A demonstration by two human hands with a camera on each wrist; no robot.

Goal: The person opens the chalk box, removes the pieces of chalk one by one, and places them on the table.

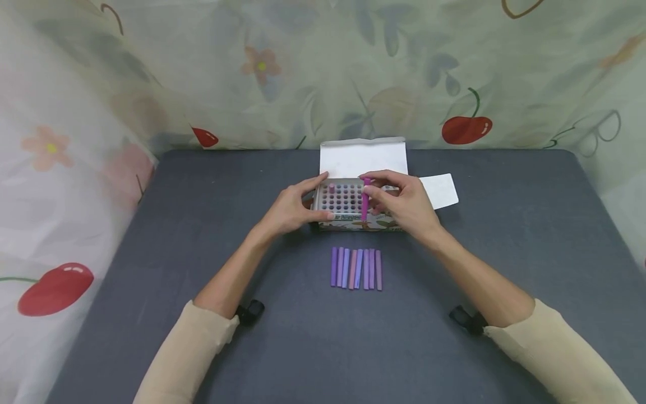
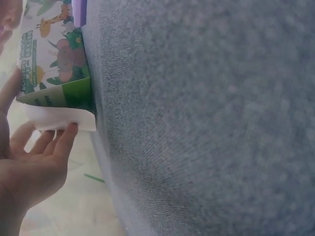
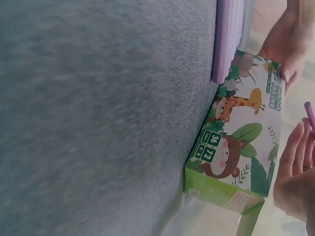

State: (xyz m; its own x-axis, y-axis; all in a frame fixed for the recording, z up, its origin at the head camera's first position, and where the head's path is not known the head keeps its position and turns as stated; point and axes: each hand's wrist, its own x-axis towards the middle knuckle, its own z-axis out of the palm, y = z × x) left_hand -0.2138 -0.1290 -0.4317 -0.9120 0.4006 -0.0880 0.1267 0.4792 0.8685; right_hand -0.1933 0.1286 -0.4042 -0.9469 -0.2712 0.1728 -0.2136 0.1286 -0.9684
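My right hand (image 1: 404, 205) pinches a magenta chalk stick (image 1: 365, 199) upright between thumb and fingers, in front of the open chalk box (image 1: 360, 224). The box has a grid of holes, with dark or coloured chalk ends showing in many; one pink stick (image 1: 331, 188) stands out above the rest at the left. My left hand (image 1: 290, 207) holds the box's left end, thumb on the front rim and a finger at the back corner. In the left wrist view, fingers of the left hand (image 2: 37, 167) touch a white end flap (image 2: 64, 117).
A row of several purple, blue and pinkish chalk sticks (image 1: 355, 269) lies on the dark grey table (image 1: 323, 348) before the box. The lid (image 1: 363, 157) stands raised behind it, and a white side flap (image 1: 439, 191) sticks out right. A patterned curtain (image 1: 323, 73) hangs behind.
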